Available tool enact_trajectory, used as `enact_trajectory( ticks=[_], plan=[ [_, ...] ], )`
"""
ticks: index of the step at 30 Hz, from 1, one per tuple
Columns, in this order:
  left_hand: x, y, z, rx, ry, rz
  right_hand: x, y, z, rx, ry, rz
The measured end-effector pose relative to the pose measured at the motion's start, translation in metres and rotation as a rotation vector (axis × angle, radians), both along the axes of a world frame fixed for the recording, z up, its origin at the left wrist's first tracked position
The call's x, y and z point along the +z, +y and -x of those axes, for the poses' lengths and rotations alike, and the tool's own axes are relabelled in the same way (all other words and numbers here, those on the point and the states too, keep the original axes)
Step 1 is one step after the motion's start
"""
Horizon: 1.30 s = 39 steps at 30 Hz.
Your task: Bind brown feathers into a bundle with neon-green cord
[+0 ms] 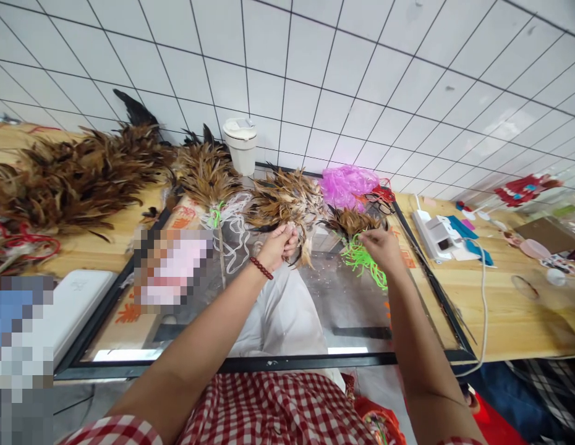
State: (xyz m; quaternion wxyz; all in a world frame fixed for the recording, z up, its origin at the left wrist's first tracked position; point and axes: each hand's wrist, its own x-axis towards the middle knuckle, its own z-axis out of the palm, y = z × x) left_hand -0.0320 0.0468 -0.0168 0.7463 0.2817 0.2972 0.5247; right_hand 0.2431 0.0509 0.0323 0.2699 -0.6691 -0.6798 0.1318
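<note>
A: Starting at the left?

B: A large brown feather bundle [93, 173] lies on the wooden bench [505, 309]. Right of it, a feather bundle on a stick [208, 173] rests beside loose white strings [236, 228]. Hazard: a catching feather or stick could drag these into a tangle.

A: And the white cup [244, 154]?

B: On the far side, near the wall. A sweeping arm could tip it onto the feathers.

A: The centre?

B: The central feather pile [282, 194] spreads over the far part of the glass top [352, 303]. At its near edge, the left hand [281, 242] is curled, fingertips together on pale feathers [306, 250]. Too tight a pinch could crease the quills; too loose a one, scatter them.

A: Right of centre?

B: A purple plastic bag [347, 185] lies far; nearer, a small dark feather bundle [352, 222] meets green strands [368, 266]. The right hand [384, 247], well apart from the left, has bent fingers at both. From here I cannot tell whether it grips a strand. Crossed strands could knot, or trap stray barbs.

A: Far right?

B: A white cable [485, 296] loops toward the near edge; a snagging elbow could pull it.
</note>
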Motion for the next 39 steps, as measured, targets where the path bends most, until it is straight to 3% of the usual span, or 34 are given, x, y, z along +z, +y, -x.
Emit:
enact_trajectory(
  ticks=[2,5,8,11,15,20,24,27,35,39],
  plan=[
    [0.001,0.0,-0.001,-0.002,-0.006,0.001,0.011,0.001,0.005,0.003,0.219,-0.093],
    [0.002,-0.001,-0.001,0.018,-0.037,-0.014,0.036,0.004,0.028,0.182,0.313,-0.061],
    [0.002,-0.002,0.0,0.032,-0.085,-0.055,0.05,0.01,0.064,0.378,0.019,-0.018],
    [0.002,-0.003,0.0,0.028,-0.084,-0.074,0.047,0.019,0.099,0.487,-0.315,-0.027],
    [0.001,-0.003,-0.004,0.055,0.03,-0.018,0.031,0.026,0.124,0.591,-0.378,-0.036],
    [0.0,-0.003,-0.006,0.042,0.144,-0.007,0.014,0.03,0.119,0.663,-0.078,0.019],
    [-0.001,-0.005,-0.005,-0.041,0.13,-0.037,0.002,0.036,0.11,0.783,0.357,0.206],
    [0.0,-0.006,-0.004,-0.133,0.1,-0.021,-0.003,0.04,0.109,0.886,0.516,0.299],
    [0.003,-0.007,-0.003,-0.193,0.085,-0.001,-0.006,0.04,0.113,0.798,0.514,0.184],
    [0.002,-0.006,-0.002,-0.116,0.088,-0.014,0.0,0.041,0.107,0.753,0.28,0.1]
  ],
)
